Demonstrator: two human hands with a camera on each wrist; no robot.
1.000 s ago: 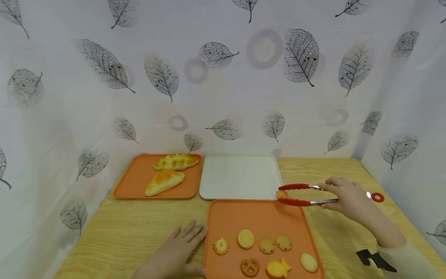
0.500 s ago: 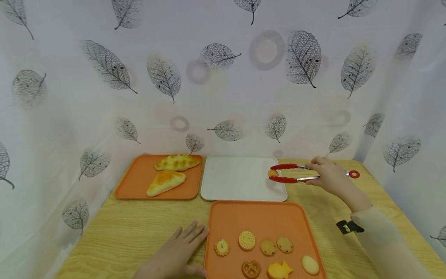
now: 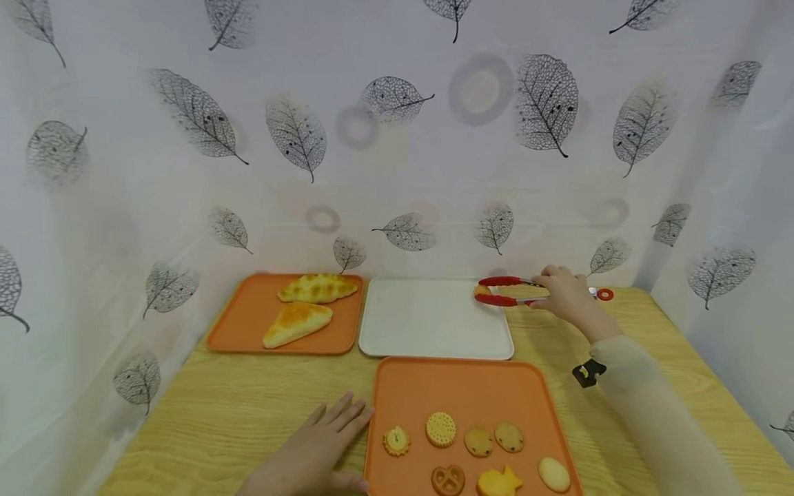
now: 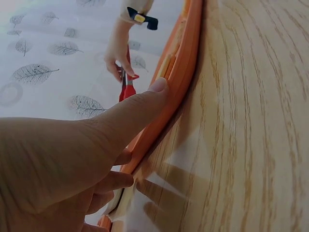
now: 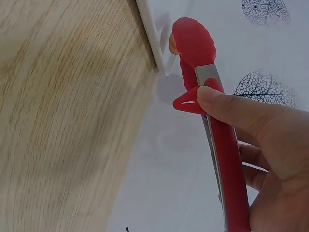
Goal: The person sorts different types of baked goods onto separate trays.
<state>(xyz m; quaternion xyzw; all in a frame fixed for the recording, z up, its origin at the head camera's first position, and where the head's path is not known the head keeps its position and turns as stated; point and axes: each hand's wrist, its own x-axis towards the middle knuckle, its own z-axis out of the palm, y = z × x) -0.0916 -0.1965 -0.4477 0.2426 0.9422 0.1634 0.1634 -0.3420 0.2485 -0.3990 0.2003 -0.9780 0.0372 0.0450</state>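
My right hand [image 3: 567, 295] grips red-tipped metal tongs [image 5: 224, 159] around their middle. Between the tongs' red tips sits a small swirled cookie [image 3: 481, 291], over the back right corner of the white tray [image 3: 434, 324]; whether it touches the tray I cannot tell. With fingers spread, my left hand [image 3: 313, 448] rests by the left edge of the front orange tray [image 3: 459, 386]. In the left wrist view its thumb touches that tray's rim. Several cookies lie on the front tray, among them a pretzel-shaped one [image 3: 448, 479] and a fish-shaped one [image 3: 499, 481].
A second orange tray [image 3: 232, 327] stands at the back left, bearing a braided bread [image 3: 318, 288] and a triangular bread [image 3: 298, 324]. All trays are on a wooden table [image 3: 248, 386]. Behind it hangs a leaf-patterned curtain [image 3: 428, 151].
My right hand has carried the tongs and the swirled cookie away from the front tray, back and slightly left, over the white tray. The left hand stays in place.
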